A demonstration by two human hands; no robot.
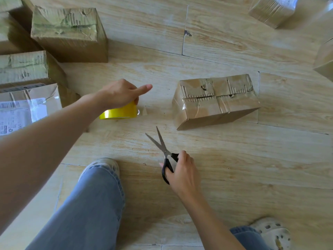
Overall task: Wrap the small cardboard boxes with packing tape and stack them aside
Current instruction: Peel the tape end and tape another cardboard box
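A small cardboard box (214,101) with clear tape over its torn top lies on the wood-pattern floor, right of centre. My left hand (120,93) grips a yellow roll of packing tape (119,112) that rests on the floor left of the box, index finger pointing out. A short loose end of clear tape sticks out from the roll. My right hand (183,170) holds black-handled scissors (163,150) low over the floor, blades spread open and pointing away from me, a short way in front of the box.
Several cardboard boxes (68,33) are grouped at the upper left, one with a white shipping label (21,107). Tape-wrapped boxes (272,9) sit at the top right and right edge. My jeans-clad knee (93,195) and white clogs (272,233) are in the foreground.
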